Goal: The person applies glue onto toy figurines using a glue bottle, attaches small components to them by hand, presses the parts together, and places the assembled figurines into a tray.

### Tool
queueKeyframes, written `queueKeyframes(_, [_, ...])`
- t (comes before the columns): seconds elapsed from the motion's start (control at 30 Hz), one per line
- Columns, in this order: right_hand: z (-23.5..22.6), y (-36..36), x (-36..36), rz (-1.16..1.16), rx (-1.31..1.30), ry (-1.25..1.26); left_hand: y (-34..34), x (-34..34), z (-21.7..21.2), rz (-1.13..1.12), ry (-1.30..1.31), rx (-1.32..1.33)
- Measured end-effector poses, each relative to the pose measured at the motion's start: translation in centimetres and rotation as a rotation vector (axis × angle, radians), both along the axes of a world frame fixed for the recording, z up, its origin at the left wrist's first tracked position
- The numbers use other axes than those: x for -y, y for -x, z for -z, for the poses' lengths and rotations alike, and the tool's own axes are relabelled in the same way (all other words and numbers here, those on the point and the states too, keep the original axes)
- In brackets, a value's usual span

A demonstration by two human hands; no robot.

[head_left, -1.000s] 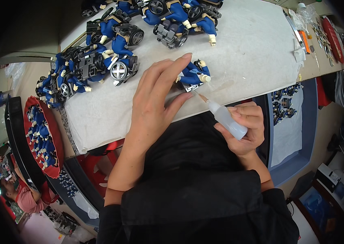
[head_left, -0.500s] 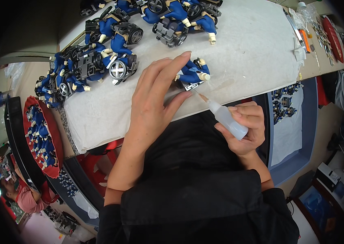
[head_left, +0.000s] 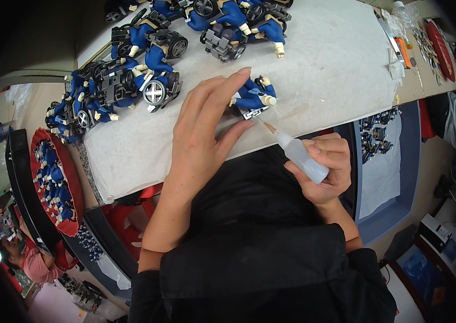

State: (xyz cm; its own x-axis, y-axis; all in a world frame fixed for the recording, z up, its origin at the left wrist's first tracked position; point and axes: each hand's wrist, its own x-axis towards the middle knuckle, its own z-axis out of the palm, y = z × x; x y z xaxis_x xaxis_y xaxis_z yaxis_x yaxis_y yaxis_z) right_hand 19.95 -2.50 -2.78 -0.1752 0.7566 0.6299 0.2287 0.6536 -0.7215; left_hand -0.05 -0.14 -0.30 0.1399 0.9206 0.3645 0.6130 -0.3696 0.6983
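My left hand (head_left: 203, 121) curves around a small figurine (head_left: 257, 97) in blue clothing with cream-coloured parts. Its fingers reach over the far side and the thumb lies at the near side, so most of the dark base is hidden behind them. A pale, slotted plate (head_left: 255, 113) shows at the figurine's near edge. In my right hand (head_left: 327, 167) is a translucent squeeze bottle (head_left: 303, 159), gripped around its body. The bottle's thin needle tip points up and left, close to the plate; whether they touch I cannot tell.
Several similar figurines with black wheeled frames (head_left: 155, 94) crowd the table's left and far side. A white sheet covers the table (head_left: 335, 64). An orange-handled cutter (head_left: 402, 51) lies far right. A red-lined basket (head_left: 74, 199) and a blue tray (head_left: 389, 215) hold more pieces. Someone in pink sits far left.
Very little differs. The table and figurines appear slightly farther left in the picture, while both hands and the bottle keep almost the same place.
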Motion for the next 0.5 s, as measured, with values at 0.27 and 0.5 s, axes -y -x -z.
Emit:
queueKeyframes(0.27, [-0.15,-0.05,-0.24,0.03,-0.006,-0.017,-0.08,-0.06,0.02,-0.009,0.014,0.017])
queueKeyframes(0.5, [-0.01,-0.25,-0.24,0.04,-0.009,-0.015,-0.12,-0.14,-0.07,-0.013,0.024,0.013])
